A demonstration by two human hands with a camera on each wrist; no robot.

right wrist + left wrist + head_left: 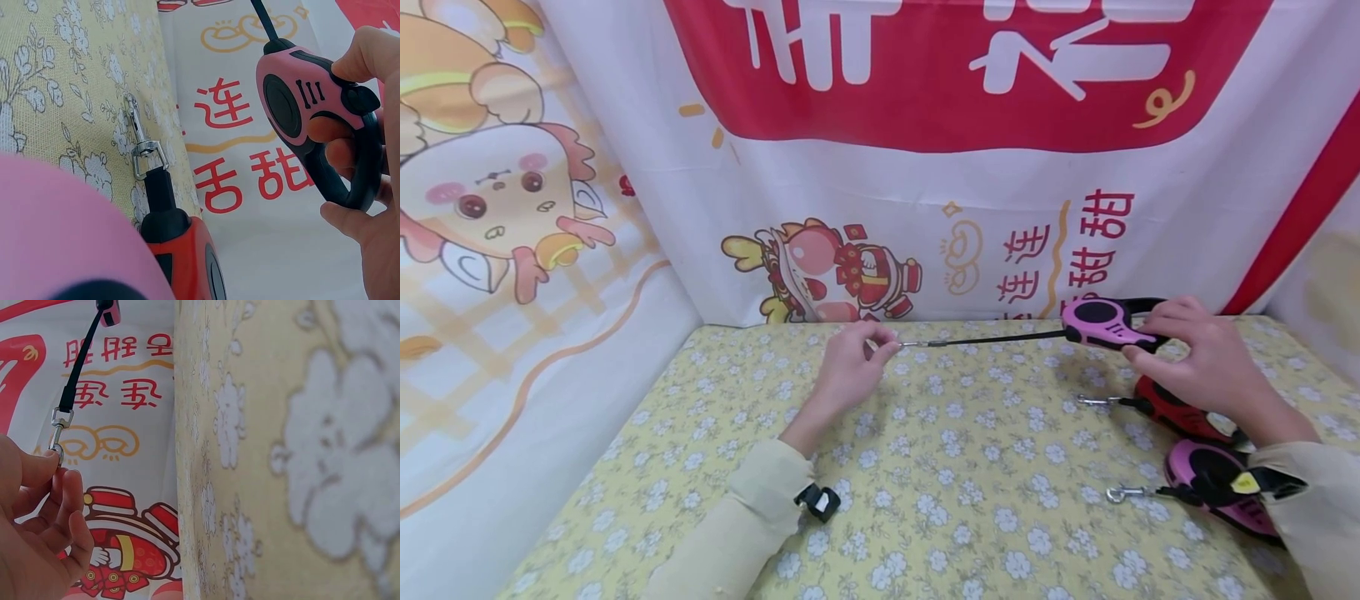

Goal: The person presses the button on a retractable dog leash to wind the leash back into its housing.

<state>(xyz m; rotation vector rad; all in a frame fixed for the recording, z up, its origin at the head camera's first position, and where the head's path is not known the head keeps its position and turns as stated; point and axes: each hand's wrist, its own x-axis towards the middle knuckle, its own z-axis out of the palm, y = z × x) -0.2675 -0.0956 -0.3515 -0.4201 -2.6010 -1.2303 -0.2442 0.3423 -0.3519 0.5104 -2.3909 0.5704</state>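
My right hand (1198, 354) grips a pink and black retractable dog leash (1097, 323) by its black loop handle, held above the table. In the right wrist view fingers curl through that handle and the thumb rests on top near the button. A black strap (1007, 338) runs out of the leash to the left, drawn straight. At its end a silver metal clip (57, 434) is pinched between the thumb and forefinger of my left hand (853, 358). The other left fingers are loosely curled, as the left wrist view shows.
On the table's right side lie a red and black retractable leash (1180, 410) and, nearer, another pink one (1213, 483), clips pointing left. A flowered yellow cloth (955, 500) covers the table. Printed white curtains (887, 183) hang along the back and left side.
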